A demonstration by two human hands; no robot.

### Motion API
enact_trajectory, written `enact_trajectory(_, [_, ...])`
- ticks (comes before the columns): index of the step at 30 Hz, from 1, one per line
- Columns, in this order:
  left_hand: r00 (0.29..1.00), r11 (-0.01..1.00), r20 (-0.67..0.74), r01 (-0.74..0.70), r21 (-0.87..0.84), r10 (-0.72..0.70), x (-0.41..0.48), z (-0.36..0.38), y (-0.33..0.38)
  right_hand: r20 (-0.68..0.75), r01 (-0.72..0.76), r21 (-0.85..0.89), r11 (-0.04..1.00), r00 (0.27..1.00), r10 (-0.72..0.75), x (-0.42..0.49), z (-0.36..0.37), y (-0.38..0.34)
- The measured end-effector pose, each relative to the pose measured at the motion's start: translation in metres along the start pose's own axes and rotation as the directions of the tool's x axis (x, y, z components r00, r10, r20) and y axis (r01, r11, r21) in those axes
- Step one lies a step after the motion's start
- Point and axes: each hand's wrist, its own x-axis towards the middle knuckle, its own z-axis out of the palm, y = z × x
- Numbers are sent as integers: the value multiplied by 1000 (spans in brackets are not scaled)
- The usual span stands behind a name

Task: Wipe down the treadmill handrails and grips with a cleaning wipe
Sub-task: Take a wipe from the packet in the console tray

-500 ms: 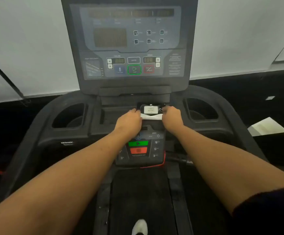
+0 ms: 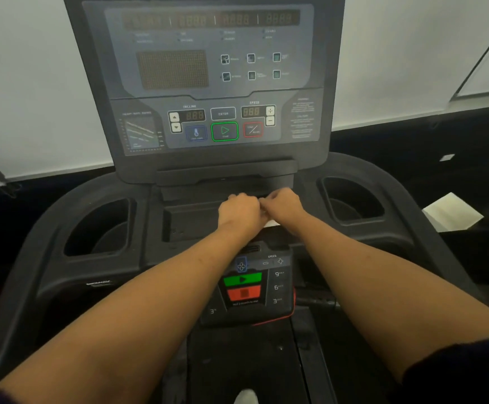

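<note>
Both my hands meet over the middle tray of the black treadmill console point(image 2: 185, 225). My left hand point(image 2: 239, 212) and my right hand point(image 2: 284, 207) are closed, with fingertips touching each other. A small white piece of the cleaning wipe point(image 2: 271, 223) shows under my right wrist; the rest of it, and the wipe pack, are hidden by the hands. The left handrail point(image 2: 30, 266) and the right handrail point(image 2: 433, 228) curve back on either side, both apart from the hands.
Below my hands sits a control pad with green and red buttons point(image 2: 243, 287). Cup holders lie at the left point(image 2: 100, 228) and right point(image 2: 351, 202). The display panel point(image 2: 217, 74) stands upright behind. A white sheet point(image 2: 453, 212) lies on the floor at the right.
My hands have come together and moved slightly up the tray. The labelled wipe pack and the white strip seen between them are now covered by the hands.
</note>
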Motion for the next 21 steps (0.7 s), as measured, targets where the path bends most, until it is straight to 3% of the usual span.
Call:
enact_trajectory(6, [994, 992, -1, 108, -64, -108, 5, 8, 4, 103, -60, 250, 966, 994, 35, 1, -4, 16])
enact_trajectory(14, [962, 918, 85, 272, -290, -259, 3, 0, 8, -13, -37, 145, 989, 999, 39, 3, 1, 14])
enact_trajectory(21, [948, 922, 120, 315, -227, -295, 5, 1, 22, -33, -70, 229, 971, 996, 79, 9, 5, 15])
